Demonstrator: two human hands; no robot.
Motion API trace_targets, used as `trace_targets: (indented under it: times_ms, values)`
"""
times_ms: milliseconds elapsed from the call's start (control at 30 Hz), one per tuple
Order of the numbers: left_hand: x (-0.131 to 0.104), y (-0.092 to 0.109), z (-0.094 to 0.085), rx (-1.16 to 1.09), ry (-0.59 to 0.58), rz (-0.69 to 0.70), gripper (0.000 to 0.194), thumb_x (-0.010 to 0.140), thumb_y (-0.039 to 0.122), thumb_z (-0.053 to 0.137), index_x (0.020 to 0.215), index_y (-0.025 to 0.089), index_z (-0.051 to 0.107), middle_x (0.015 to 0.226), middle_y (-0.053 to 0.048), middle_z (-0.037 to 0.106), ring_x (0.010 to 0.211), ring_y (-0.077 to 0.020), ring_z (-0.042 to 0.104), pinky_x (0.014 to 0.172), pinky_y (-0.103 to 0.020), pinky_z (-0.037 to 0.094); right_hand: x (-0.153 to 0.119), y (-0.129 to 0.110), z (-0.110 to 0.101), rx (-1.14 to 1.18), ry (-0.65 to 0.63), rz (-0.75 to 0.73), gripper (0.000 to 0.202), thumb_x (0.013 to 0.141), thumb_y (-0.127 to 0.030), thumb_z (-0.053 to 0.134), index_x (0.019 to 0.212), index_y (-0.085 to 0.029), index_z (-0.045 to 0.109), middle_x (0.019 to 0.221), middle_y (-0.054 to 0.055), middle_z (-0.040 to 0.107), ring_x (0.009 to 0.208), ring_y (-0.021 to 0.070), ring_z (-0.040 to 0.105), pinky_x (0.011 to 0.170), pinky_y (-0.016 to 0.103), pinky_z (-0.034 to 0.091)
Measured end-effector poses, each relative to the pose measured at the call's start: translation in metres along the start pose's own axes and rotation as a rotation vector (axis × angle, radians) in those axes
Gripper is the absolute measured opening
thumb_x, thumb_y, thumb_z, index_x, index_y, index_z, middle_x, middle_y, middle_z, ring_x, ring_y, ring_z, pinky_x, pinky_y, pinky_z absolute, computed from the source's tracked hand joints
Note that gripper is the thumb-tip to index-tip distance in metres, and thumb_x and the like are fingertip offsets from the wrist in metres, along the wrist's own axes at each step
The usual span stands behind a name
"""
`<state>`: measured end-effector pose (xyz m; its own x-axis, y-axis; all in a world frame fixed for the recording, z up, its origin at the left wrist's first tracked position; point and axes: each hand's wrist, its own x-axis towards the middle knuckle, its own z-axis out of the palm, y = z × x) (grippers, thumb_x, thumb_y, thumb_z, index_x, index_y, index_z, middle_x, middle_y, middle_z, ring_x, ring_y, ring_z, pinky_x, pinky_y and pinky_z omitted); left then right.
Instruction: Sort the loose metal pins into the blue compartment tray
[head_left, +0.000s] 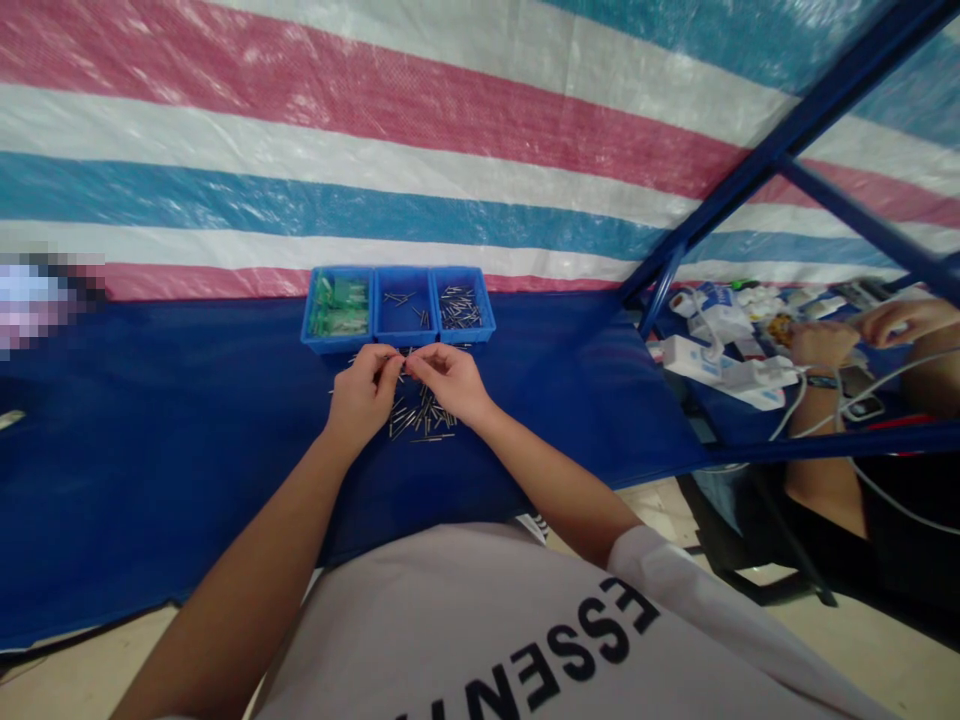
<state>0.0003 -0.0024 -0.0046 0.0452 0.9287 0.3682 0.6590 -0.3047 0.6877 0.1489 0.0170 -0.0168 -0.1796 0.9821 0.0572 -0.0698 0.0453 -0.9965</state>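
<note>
From the head camera, my only view, I saw the left hand [365,392] and the right hand [455,383] meet over a loose spread of thin metal pieces [421,415] on the blue tabletop [187,430]. On each, thumb and forefinger were drawn in close, the two sets of tips almost meeting; whether either had closed on a piece, I could not tell, for anything between them was too small at that range.

Just beyond stood three blue bins side by side: the left bin [337,346] with green items [347,292], the middle bin [391,322] with a few slim pieces, the right bin [471,333] with a thicker pile of small ones.

My worry was slipping: parts that slender could roll out of a fingertip grip and vanish among the others, all lying at odd angles. The wrists sat close to the spread, so I judged that a careless sweep might scatter it. With the bins so near each other, a hurried drop could also land in the wrong one. A co-worker's hand [821,346], off to the right, was well apart and seemed no threat.
</note>
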Motion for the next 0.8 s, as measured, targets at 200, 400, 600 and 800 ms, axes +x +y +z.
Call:
trace_targets:
  times_ms: [200, 400, 600, 800]
  values:
    - [-0.001, -0.002, -0.002, 0.029, -0.044, -0.019, 0.029, 0.094, 0.040, 0.040, 0.083, 0.019, 0.057, 0.065, 0.000, 0.060, 0.060, -0.0131, 0.057, 0.059, -0.024, 0.041, -0.008, -0.013, -0.001, -0.266, -0.009, -0.034, 0.039, 0.085, -0.051, 0.056, 0.071, -0.016, 0.063, 0.061, -0.002, 0.061, 0.055, 0.0082, 0.053, 0.058, 0.021, 0.042]
    - [0.000, 0.000, -0.003, -0.041, -0.157, 0.051, 0.029, 0.093, 0.041, 0.042, 0.085, 0.019, 0.058, 0.068, 0.001, 0.060, 0.061, -0.0121, 0.056, 0.062, -0.024, 0.041, -0.008, -0.016, -0.005, -0.416, 0.023, -0.054, 0.053, 0.088, -0.059, 0.046, 0.061, -0.017, 0.061, 0.052, -0.002, 0.056, 0.051, 0.0088, 0.052, 0.057, 0.021, 0.039]
    - [0.000, 0.001, -0.003, -0.048, -0.191, 0.080, 0.031, 0.093, 0.041, 0.039, 0.080, 0.019, 0.056, 0.065, 0.000, 0.059, 0.059, -0.0124, 0.054, 0.061, -0.025, 0.041, -0.006, -0.015, -0.005, -0.414, 0.037, -0.018, 0.059, 0.088, -0.064, 0.040, 0.058, -0.017, 0.058, 0.050, -0.002, 0.053, 0.050, 0.0093, 0.052, 0.057, 0.021, 0.039]
    - [0.002, 0.000, -0.003, 0.049, -0.156, 0.051, 0.038, 0.093, 0.040, 0.035, 0.062, 0.021, 0.048, 0.057, -0.001, 0.057, 0.055, -0.0140, 0.054, 0.058, -0.027, 0.039, -0.011, -0.019, -0.004, -0.516, -0.028, -0.147, 0.043, 0.093, -0.052, 0.042, 0.073, -0.018, 0.060, 0.060, -0.002, 0.055, 0.059, 0.0096, 0.050, 0.060, 0.020, 0.038]
